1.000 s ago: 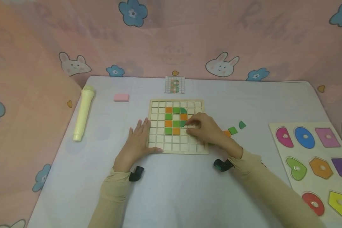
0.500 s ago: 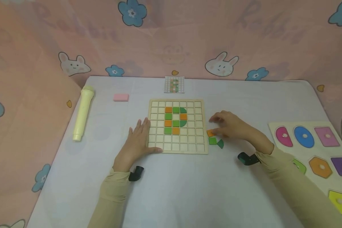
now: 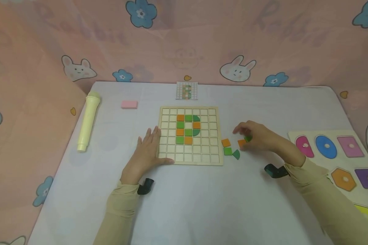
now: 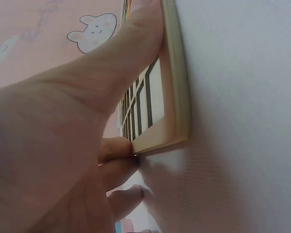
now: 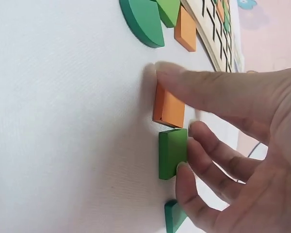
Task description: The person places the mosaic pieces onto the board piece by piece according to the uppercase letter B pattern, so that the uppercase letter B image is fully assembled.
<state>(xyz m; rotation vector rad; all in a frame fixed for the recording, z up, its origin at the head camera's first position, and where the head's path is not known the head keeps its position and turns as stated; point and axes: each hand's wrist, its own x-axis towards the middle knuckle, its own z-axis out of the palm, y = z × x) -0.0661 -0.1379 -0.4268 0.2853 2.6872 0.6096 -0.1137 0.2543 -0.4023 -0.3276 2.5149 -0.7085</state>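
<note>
My left hand (image 3: 144, 149) rests at the left side of a wooden grid board (image 3: 168, 158). Its thumb lies over the front edge, and its fingertips touch the left edge. Square tiles in orange and green, with two dark green quarter-circles, form a letter-like pattern (image 3: 180, 132) on the board. Right of the board, my right hand (image 3: 257, 136) reaches over a row of loose tiles. In the right wrist view the thumb is at one end of an orange square tile (image 5: 169, 107), and loosely curved fingers are beside a green square tile (image 5: 172, 153). A dark green tile (image 5: 173, 216) is partly hidden below.
Another orange tile (image 3: 226, 142), green tile (image 3: 228, 151) and dark green quarter-circle (image 3: 236, 154) lie by the board's right edge. A pattern card (image 3: 186, 91) lies behind the board. Around them are a pink block (image 3: 129, 104), a yellow toy microphone (image 3: 89, 122) and a shape puzzle (image 3: 325, 163).
My right hand has left the board and moved right, past the tiles near its edge, to the farther loose tiles. The left hand stays in place.
</note>
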